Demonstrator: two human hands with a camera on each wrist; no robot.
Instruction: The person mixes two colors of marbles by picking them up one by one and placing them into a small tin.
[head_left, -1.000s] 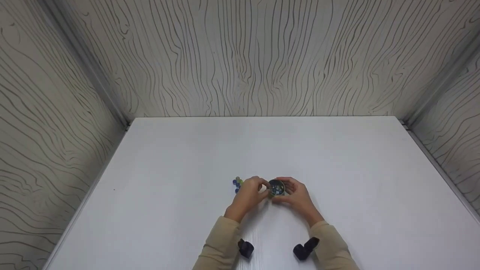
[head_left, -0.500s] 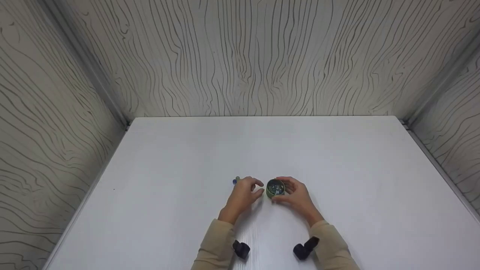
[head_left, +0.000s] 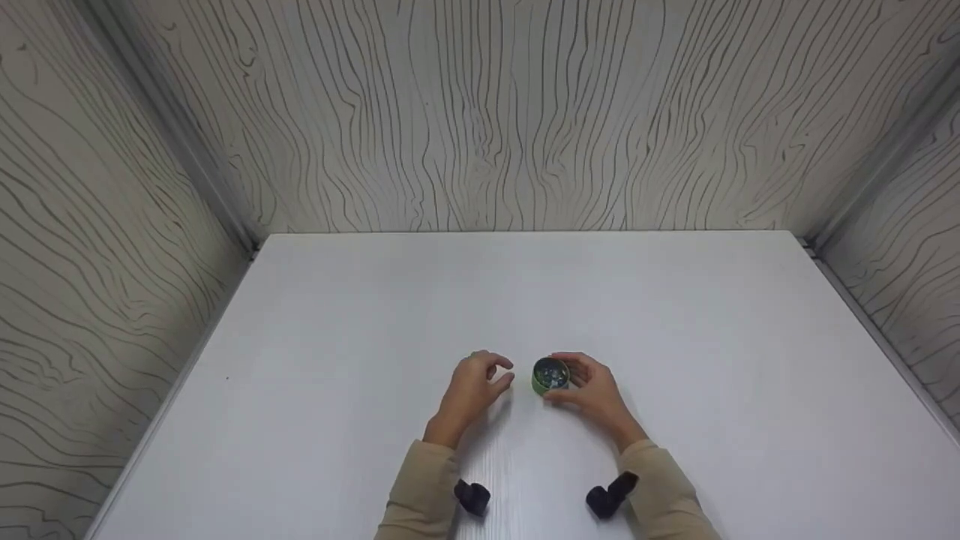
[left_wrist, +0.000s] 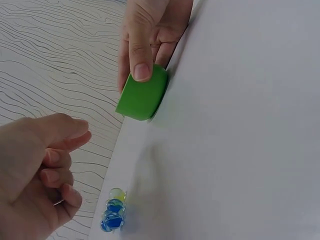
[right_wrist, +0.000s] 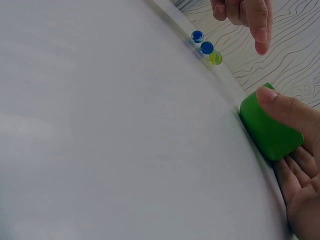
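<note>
My right hand holds a small green cup on the table, its thumb on the near side and its fingers round the far side. Inside the cup lie shiny, dark glass marbles, too small to count. My left hand hovers to the left, apart from the cup, with thumb and index finger spread and nothing between them. In the left wrist view, blue and yellow marbles sit close to my left hand. A short row of these marbles also shows in the right wrist view; the left hand hides them from the head view.
A white tabletop surrounds the hands. Wood-patterned panels rise behind it and at both sides. A small black device is attached at the left wrist, with another black device at the right.
My left hand has gone from the cup's rim leftward to over the loose marbles, its thumb and index finger parting. My right hand stays on the cup, which has shifted slightly left.
</note>
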